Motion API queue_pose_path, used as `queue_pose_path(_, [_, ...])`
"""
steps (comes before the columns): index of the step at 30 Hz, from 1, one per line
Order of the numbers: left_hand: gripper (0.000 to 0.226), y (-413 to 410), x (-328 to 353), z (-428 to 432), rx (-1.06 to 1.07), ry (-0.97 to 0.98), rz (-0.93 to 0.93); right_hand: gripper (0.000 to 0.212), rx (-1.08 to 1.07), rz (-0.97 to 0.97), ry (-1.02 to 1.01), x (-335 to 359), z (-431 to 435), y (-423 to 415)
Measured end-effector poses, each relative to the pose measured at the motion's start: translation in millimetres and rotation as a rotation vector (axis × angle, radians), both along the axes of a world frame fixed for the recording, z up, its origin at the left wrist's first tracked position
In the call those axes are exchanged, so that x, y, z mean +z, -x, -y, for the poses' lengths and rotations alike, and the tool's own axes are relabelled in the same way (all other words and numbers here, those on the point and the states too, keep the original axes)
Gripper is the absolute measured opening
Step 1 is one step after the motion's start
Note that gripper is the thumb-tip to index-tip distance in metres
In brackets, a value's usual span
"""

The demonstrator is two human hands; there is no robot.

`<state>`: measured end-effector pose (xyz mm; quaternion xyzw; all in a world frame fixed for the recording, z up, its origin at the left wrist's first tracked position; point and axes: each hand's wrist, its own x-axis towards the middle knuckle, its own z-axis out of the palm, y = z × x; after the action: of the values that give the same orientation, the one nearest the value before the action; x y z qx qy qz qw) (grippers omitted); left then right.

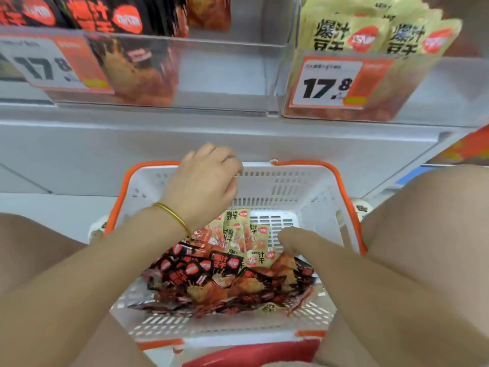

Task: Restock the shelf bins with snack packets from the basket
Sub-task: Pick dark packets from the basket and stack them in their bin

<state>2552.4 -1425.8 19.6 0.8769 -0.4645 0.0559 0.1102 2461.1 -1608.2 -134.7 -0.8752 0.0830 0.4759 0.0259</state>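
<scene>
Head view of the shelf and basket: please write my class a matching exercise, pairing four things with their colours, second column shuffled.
Things:
1. basket handle
2. bracelet
3. left-bin packets
4. right-bin packets

Colours:
a. black
b. orange
c. pale yellow
d. gold

Pairs: 1-b, 2-d, 3-a, 4-c.

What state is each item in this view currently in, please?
Basket: part-filled with packets.
Black packets: heaped in basket.
Yellow packets: heaped behind them.
Black-packet bin: partly stocked, right side bare.
Yellow-packet bin: well stocked.
Left hand: curled by basket's far rim, grip unclear.
Right hand: touching yellow packets, grip unclear.
</scene>
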Motion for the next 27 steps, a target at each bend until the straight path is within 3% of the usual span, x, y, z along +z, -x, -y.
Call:
queue_pose_path(3, [0.04,-3.5,-6.1,1.5,-0.006,-0.038,-0.022,0.027,0.002,0.011,0.002,-11.8,-0.4,8.5])
queue_pose_path(7, [0.03,-3.1,-10.7,3.8,0.021,-0.109,-0.111,0.013,0.108,0.082,-0.012,-5.8,-7.1,-13.7])
queue_pose_path(9, [0.031,-2.9,-12.6,7.1,0.028,-0.199,-0.187,0.012,0.133,0.139,-0.099,24.3,-9.8,-36.1])
queue_pose_path(13, [0.042,-7.2,-15.5,16.4,0.075,-0.289,-0.405,0.006,-0.057,0.327,-0.347,101.1,-6.5,-69.8])
queue_pose_path(16, [0.048,-9.4,-12.4,20.4,0.143,-0.236,-0.602,0.017,-0.258,0.407,-0.615,139.2,-6.2,-69.3])
queue_pose_path(19, [0.029,-15.2,-2.8,21.0,0.199,-0.162,-0.675,0.011,-0.456,0.444,-0.821,154.0,-7.7,-67.7])
queue_pose_path(21, [0.014,-20.0,5.8,17.3,0.23,-0.067,-0.706,0.012,-0.566,0.496,-0.88,154.1,-9.0,-65.8])
queue_pose_path(24, [0.025,-28.5,14.5,7.6,0.367,0.145,-0.764,0.02,-0.735,0.539,-0.905,151.8,-3.8,-60.2])
queue_pose_path(27, [0.031,-31.6,21.3,-4.4,0.48,0.314,-0.902,0.008,-0.781,0.506,-0.993,152.0,-1.9,-55.3])
